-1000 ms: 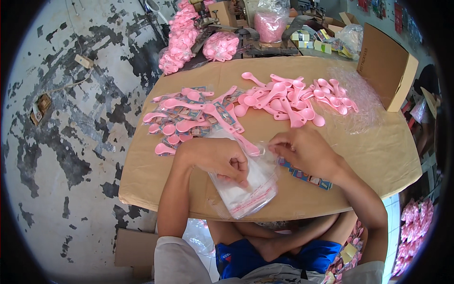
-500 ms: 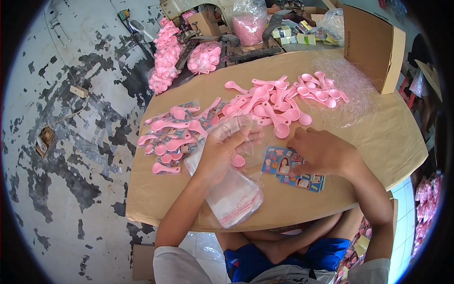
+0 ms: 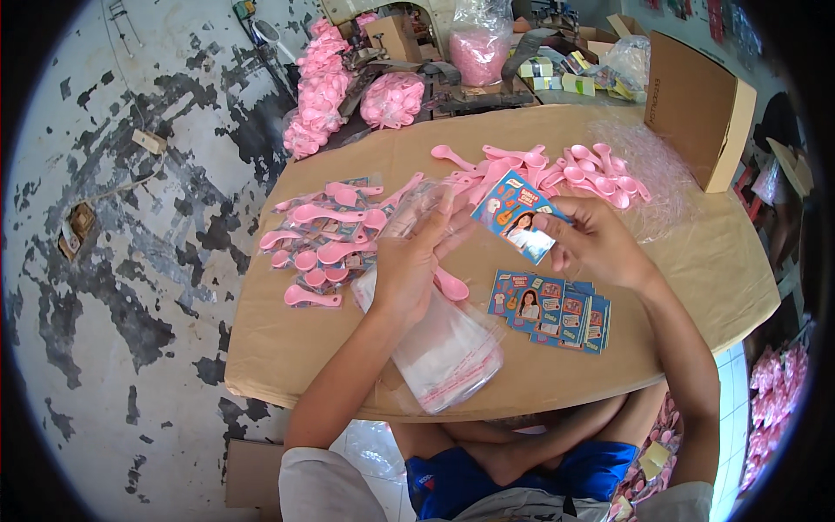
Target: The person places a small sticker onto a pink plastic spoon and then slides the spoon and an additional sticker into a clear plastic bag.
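Right hand (image 3: 596,248) lifted card (image 3: 519,217), now pinched; left hand (image 3: 409,265) grip grasping clear bag (image 3: 417,209)

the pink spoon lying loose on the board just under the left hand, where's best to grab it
Probably by the narrow handle of the pink spoon, pinched from above. It lies flat on the cardboard board, so only its top is open, and the left hand covers one end; the free end toward the card stack is the clearest approach.

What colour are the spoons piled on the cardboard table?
Pink. The loose spoons and the packed ones are all the same pale pink, shown clearly in the head view.
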A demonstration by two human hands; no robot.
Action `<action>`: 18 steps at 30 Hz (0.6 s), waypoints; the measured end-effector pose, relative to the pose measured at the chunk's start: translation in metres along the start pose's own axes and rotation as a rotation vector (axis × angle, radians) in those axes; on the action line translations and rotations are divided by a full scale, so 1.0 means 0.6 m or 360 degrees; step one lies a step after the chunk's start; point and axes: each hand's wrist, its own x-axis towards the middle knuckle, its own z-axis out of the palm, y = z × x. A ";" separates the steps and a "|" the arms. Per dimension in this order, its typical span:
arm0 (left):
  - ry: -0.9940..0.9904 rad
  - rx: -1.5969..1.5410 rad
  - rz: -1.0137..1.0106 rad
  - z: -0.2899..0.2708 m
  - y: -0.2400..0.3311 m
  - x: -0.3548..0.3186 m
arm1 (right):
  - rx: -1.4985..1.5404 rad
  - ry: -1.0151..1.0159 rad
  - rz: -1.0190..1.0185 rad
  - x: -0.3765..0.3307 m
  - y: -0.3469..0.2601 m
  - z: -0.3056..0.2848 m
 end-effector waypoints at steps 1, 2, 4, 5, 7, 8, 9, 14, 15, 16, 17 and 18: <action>-0.0021 0.0029 0.0001 0.006 0.001 -0.003 | 0.0050 0.0017 -0.0039 0.000 0.009 0.011; -0.0037 0.0059 0.0001 0.011 0.001 -0.007 | 0.0104 0.0029 -0.0077 0.001 0.016 0.023; 0.0035 0.0065 0.0031 0.025 0.006 -0.016 | 0.0143 0.0021 -0.0123 0.001 0.018 0.038; 0.0104 0.0083 0.0055 0.028 0.006 -0.019 | 0.0057 0.0001 -0.0196 0.001 0.020 0.042; -0.0008 0.0196 0.0070 0.012 -0.007 -0.014 | 0.0015 -0.0055 -0.0157 0.000 0.011 0.045; -0.0122 0.0315 0.0084 0.005 -0.011 -0.012 | 0.0015 -0.0059 -0.0159 0.002 0.009 0.048; -0.0118 0.0316 0.0085 0.002 -0.014 -0.014 | 0.0107 -0.0057 -0.0132 0.003 0.008 0.050; -0.0288 0.0297 0.0115 0.018 -0.010 -0.017 | 0.0313 0.0016 -0.0146 0.001 0.013 0.053; -0.0288 0.0295 0.0115 0.020 -0.016 -0.018 | 0.0346 0.0026 -0.0168 0.001 0.013 0.058; -0.0320 0.0369 0.0142 0.023 -0.023 -0.023 | 0.0380 0.0034 -0.0194 0.001 0.012 0.063; -0.0350 0.0442 0.0169 0.025 -0.026 -0.027 | 0.0378 0.0032 -0.0197 0.002 0.017 0.065; -0.0347 0.0442 0.0173 0.023 -0.020 -0.029 | 0.0367 0.0032 -0.0257 0.005 0.024 0.066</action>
